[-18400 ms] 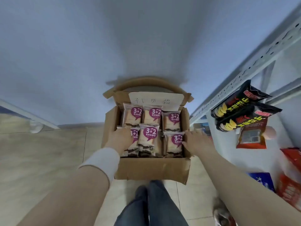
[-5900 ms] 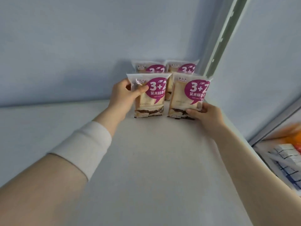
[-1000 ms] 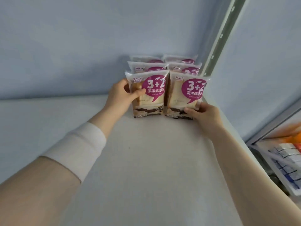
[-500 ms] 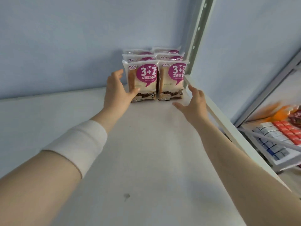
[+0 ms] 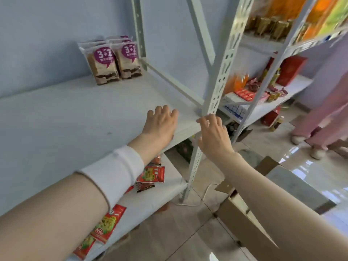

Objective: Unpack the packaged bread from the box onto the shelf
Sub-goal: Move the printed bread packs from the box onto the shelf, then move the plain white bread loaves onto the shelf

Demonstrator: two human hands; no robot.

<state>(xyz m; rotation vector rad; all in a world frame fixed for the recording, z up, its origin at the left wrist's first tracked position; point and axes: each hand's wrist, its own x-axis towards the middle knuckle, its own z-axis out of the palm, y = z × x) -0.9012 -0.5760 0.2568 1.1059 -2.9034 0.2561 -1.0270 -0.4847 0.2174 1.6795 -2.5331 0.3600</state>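
Several bread packets (image 5: pixel 111 62) with purple "3+2" labels stand upright in two rows at the back right corner of the white shelf (image 5: pixel 75 113), against the blue wall. My left hand (image 5: pixel 160 123) hovers empty over the shelf's front right part, fingers relaxed. My right hand (image 5: pixel 212 134) is empty too, just off the shelf's front edge beside the perforated upright post (image 5: pixel 218 87). The cardboard box (image 5: pixel 243 223) sits on the floor at lower right, partly behind my right arm; its inside is hidden.
Red snack packets (image 5: pixel 150 176) lie on the lower shelf. A neighbouring rack (image 5: pixel 263 102) at right holds boxes, bottles and orange goods. A person in pink trousers (image 5: pixel 323 117) stands at the far right on the glossy tiled floor.
Both hands have let go of the front bread packets and pulled back to the shelf's front edge. The view has swung right and down, bringing the box and neighbouring rack into sight.
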